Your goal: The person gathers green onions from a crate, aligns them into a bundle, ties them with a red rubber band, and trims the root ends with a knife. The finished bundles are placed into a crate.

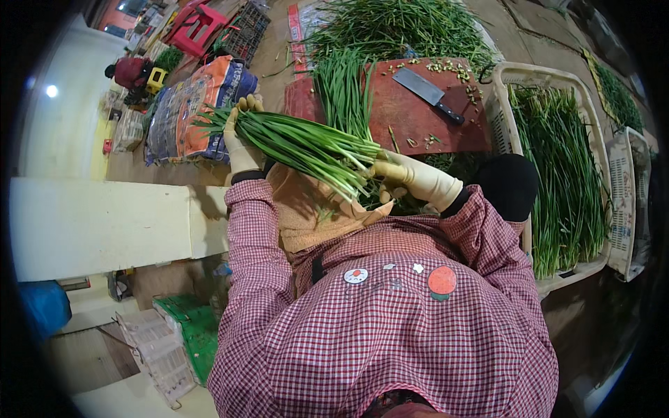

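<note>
A bunch of garlic chives (pixel 308 149) lies slantwise across my lap, leaf tips to the left and pale stem ends to the right. My left hand (pixel 241 133), in a pale glove, grips it near the leafy end. At the stem ends my right hand (pixel 397 175), gloved too, has its curled fingers on the stems; part of that grip is hidden. Just beyond, more chives (pixel 342 96) rest on a red board (pixel 434 133). A cleaver (pixel 420 88) with a black handle lies there among cut stem bits (pixel 449 67). A tan cloth (pixel 308 209) covers my lap.
A white plastic crate (pixel 554 70) of chives stands at my right, with another crate (pixel 630 204) beyond. A large chive heap (pixel 402 26) lies past the board. At left are a stuffed printed sack (pixel 193 112), a pink stool (pixel 196 28) and a person (pixel 130 73) farther back.
</note>
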Demonstrator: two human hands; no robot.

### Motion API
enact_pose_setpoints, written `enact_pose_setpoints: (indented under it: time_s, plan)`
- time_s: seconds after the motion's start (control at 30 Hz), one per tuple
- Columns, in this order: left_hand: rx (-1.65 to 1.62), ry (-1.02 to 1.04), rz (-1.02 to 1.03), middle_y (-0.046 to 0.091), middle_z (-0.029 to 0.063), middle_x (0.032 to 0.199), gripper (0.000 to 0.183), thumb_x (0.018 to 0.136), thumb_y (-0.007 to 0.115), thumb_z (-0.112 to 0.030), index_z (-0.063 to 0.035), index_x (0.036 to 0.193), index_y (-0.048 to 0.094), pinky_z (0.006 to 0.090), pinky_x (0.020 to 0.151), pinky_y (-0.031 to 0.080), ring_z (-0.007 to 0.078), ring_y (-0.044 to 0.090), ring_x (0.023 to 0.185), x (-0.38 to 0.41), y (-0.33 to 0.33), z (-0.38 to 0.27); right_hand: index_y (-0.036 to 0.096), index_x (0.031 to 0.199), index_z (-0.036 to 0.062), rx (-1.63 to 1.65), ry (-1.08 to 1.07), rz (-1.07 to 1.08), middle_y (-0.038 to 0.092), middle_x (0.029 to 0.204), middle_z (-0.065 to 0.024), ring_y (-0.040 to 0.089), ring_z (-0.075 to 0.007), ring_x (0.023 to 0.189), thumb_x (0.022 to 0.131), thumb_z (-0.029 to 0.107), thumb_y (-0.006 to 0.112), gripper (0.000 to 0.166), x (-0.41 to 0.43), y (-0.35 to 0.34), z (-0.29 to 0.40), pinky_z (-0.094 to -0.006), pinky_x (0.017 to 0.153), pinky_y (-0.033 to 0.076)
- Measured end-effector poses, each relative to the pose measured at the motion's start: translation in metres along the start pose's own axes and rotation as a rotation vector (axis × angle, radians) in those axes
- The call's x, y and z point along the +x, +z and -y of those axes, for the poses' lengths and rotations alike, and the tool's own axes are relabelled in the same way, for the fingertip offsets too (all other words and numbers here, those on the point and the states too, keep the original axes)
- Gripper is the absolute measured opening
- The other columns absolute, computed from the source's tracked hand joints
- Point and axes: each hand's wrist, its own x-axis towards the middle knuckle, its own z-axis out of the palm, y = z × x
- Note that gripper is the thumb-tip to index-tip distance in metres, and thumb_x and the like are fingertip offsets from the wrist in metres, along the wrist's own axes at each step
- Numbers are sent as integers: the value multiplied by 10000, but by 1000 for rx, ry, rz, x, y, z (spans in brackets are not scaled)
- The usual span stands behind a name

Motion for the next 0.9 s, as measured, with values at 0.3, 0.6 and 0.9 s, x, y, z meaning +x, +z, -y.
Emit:
enact_pose_setpoints:
  time_s: [0.3, 0.6, 0.9]
  plan:
    - [120, 299, -227, 671, 43, 859, 141, 934, 638, -186, -72, 851, 646, 359, 843, 563, 222, 660, 837, -4, -20, -31, 686, 1083, -6, -275, -49, -313, 458, 628, 54, 382, -47, 556, 1057, 211, 523, 273, -59, 23, 36, -231, 522, 337]
    - [212, 389, -114, 677, 109, 967, 114, 974, 566, -139, -69, 901, 619, 381, 951, 488, 238, 642, 964, -31, 34, -20, 522, 1390, -3, -1030, -254, -404, 632, 1288, -214, 612, -338, 1191, 885, 354, 743, 656, -47, -3, 2, -393, 1008, 481]
    - [83, 429, -255, 697, 69, 950, 151, 947, 610, -197, -102, 831, 627, 372, 940, 482, 219, 649, 920, -100, 73, 2, 372, 1487, -23, -740, -262, -238, 494, 1434, -257, 452, -330, 1346, 809, 476, 812, 950, 83, 37, -27, -389, 1111, 374]
